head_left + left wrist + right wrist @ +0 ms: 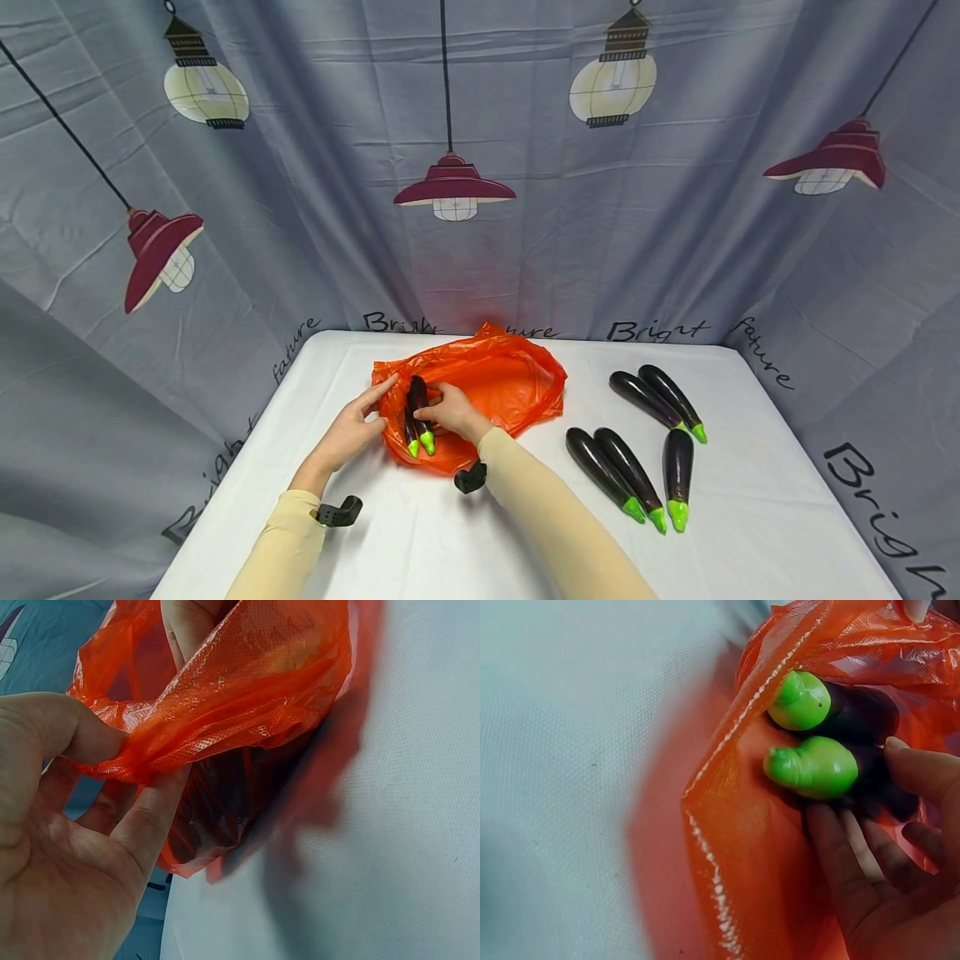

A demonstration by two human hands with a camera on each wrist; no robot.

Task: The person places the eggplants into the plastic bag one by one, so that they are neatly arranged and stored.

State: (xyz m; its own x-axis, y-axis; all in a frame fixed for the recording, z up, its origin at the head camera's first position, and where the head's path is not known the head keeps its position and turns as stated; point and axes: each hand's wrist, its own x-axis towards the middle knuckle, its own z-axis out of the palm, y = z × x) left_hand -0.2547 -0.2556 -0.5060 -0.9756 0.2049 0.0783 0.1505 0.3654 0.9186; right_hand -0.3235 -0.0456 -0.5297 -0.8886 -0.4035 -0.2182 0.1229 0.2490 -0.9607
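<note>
An orange-red plastic bag (517, 383) lies on the table with its mouth spread wide. My left hand (348, 433) pinches the bag's left rim between thumb and fingers, as the left wrist view also shows. Inside the bag, my right hand (457, 414) holds a dark purple eggplant (817, 769) with a bright green stem end, thumb on one side and fingers on the other. Right beside it, against the bag's left wall, lies a second eggplant (802, 705). Both green ends point toward the person. In the left wrist view, the film partly hides the bag's contents.
On the white table (480, 550), several more eggplants lie right of the bag: a pair (660, 396) farther back, and two side by side (615, 471) nearer, with a single one (678, 475) to their right. A grey curtain (315, 208) with printed lamps surrounds the table's back and sides.
</note>
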